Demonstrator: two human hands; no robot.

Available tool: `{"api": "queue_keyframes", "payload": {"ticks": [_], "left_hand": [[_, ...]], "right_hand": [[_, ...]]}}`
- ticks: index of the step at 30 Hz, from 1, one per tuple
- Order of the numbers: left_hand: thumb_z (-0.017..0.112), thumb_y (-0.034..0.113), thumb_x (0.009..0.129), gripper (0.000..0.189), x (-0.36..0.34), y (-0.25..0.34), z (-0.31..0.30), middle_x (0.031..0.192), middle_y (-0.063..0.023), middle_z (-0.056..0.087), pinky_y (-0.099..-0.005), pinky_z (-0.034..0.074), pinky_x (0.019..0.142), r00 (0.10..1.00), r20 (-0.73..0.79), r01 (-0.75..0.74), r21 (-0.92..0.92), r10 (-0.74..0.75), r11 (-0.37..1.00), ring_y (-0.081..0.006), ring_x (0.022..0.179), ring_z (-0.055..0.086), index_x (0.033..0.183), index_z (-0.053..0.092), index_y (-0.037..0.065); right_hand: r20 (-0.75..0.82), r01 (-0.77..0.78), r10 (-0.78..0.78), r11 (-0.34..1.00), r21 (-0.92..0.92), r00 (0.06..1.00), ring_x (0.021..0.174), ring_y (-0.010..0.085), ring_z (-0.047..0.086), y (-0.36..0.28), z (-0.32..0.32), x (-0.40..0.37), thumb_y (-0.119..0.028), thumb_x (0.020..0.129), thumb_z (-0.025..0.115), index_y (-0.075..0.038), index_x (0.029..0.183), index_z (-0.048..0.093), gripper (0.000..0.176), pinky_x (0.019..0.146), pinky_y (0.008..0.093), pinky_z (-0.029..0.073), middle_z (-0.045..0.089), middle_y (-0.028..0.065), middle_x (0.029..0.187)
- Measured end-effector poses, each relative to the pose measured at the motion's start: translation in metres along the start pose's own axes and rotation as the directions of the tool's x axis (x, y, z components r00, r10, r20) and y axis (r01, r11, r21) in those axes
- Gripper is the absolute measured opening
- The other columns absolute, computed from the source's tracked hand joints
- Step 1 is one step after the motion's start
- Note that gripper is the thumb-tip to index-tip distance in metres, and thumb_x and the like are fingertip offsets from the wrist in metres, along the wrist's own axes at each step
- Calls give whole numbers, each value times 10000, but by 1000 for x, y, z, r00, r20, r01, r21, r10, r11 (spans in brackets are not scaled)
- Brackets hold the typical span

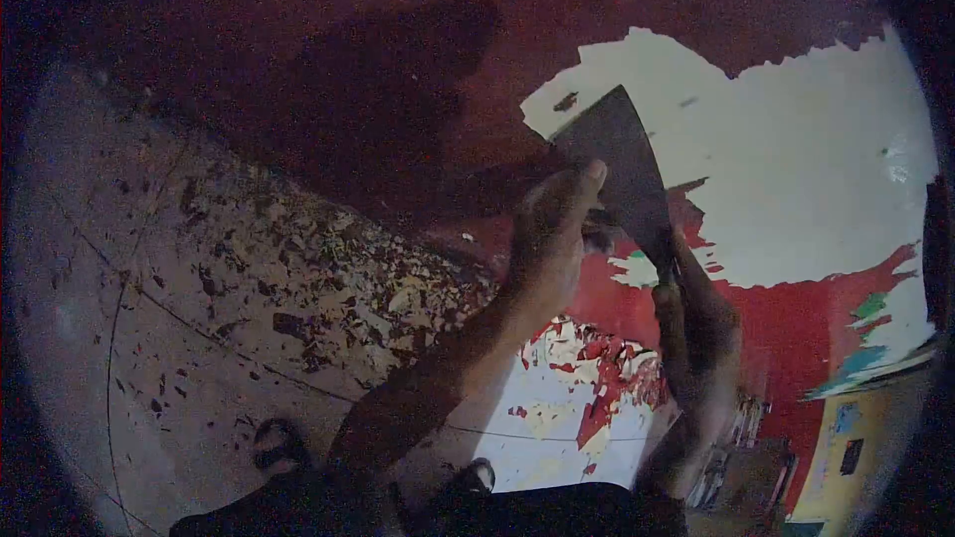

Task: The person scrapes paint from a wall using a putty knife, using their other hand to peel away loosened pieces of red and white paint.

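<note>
A broad paint scraper [619, 164] with a wide dark blade is up against the wall, its blade edge pointing up and left over a bare white patch [796, 169]. My right hand [704, 323] is wrapped around its handle, low on the right. Closer to the middle, my left hand [552, 224] grips the near side of the blade, thumb lying along it. The fingers behind the blade are mostly hidden. Dark red paint [398, 89] covers the wall around the white patch, with ragged torn edges between the two.
Paint flakes [348, 288] litter the tiled floor [179, 288] along the foot of the wall. More red and white chips [597, 368] lie in a brightly lit spot. My feet show at the bottom. A yellow wall section [856, 447] and a dim box-like object [751, 477] stand at lower right.
</note>
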State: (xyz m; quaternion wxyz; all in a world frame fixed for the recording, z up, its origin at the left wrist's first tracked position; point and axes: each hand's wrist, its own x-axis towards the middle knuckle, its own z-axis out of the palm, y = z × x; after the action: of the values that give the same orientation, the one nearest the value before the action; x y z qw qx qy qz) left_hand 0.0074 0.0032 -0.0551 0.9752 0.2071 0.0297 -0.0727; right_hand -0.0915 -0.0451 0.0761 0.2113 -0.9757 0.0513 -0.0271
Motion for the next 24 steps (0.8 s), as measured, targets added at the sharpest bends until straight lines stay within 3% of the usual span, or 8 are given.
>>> {"api": "queue_keyframes", "payload": {"ticks": [3, 6, 9, 12, 13, 15, 21, 24], "left_hand": [[591, 357, 889, 299, 15, 26, -16, 844, -38, 574, -304, 480, 628, 999, -35, -18, -93, 15, 996, -164, 745, 580, 990, 565, 77], [584, 409, 882, 370, 7, 65, -5, 928, -57, 581, -331, 476, 705, 978, -151, 127, -131, -146, 983, -179, 831, 580, 1051, 556, 82], [584, 424, 881, 414, -1, 8, -14, 950, -70, 579, -336, 493, 700, 991, 29, 131, -9, -131, 991, -187, 872, 583, 1108, 536, 82], [576, 428, 886, 438, -1, 18, -1, 979, -86, 564, -343, 494, 699, 991, -26, 131, -9, -131, 991, -190, 897, 570, 1142, 515, 78], [575, 427, 887, 452, 12, 40, -13, 1008, -94, 552, -355, 482, 728, 994, -59, 86, -37, -88, 996, -199, 926, 557, 1160, 504, 74], [573, 423, 889, 480, 19, 73, -35, 1066, -109, 528, -379, 458, 785, 990, -140, 9, -40, -15, 999, -216, 983, 529, 1194, 481, 65], [568, 413, 894, 571, -33, 21, -117, 1241, -154, 457, -451, 386, 955, 864, -361, -224, 348, 350, 910, -268, 1155, 447, 1297, 413, 39], [561, 426, 891, 646, -31, 25, -110, 1322, -201, 394, -518, 302, 1034, 679, -79, -463, 725, 730, 509, -335, 1260, 357, 1346, 357, 16]], "right_hand": [[-75, 243, -249, 967, -80, 966, 1051, 173, 595, 7, 39, 20, -121, 936, 496, -57, 1365, 415, 442, 863, 296, 462, 572, 168, 1241], [62, 119, -114, 990, -81, 992, 1070, 199, 595, -18, 34, 18, -103, 931, 492, -73, 1360, 426, 435, 889, 329, 469, 590, 195, 1195], [106, 1, 16, 988, -151, 994, 955, 199, 635, -12, -16, -3, -78, 927, 492, -72, 1356, 428, 434, 836, 327, 501, 614, 179, 1163], [12, 73, -72, 997, -27, 997, 948, 208, 637, -1, 5, 13, -66, 913, 504, -69, 1347, 439, 440, 828, 338, 506, 605, 178, 1181], [-37, 276, -280, 957, -90, 959, 928, 263, 649, -7, 25, 25, -81, 900, 526, -90, 1341, 454, 447, 810, 347, 512, 603, 200, 1163], [66, 282, -281, 959, -8, 957, 982, 344, 621, -3, 65, 36, -71, 833, 530, -165, 1323, 481, 501, 880, 401, 488, 618, 180, 1116], [184, 499, -473, 856, -134, 861, 791, 363, 646, 36, 62, 16, -183, 867, 526, -198, 1328, 461, 466, 712, 484, 526, 625, 221, 1007], [309, 416, -372, 905, -88, 875, 806, 348, 650, 77, 51, -6, -199, 869, 492, -223, 1313, 475, 445, 733, 477, 528, 632, 208, 983]]}}
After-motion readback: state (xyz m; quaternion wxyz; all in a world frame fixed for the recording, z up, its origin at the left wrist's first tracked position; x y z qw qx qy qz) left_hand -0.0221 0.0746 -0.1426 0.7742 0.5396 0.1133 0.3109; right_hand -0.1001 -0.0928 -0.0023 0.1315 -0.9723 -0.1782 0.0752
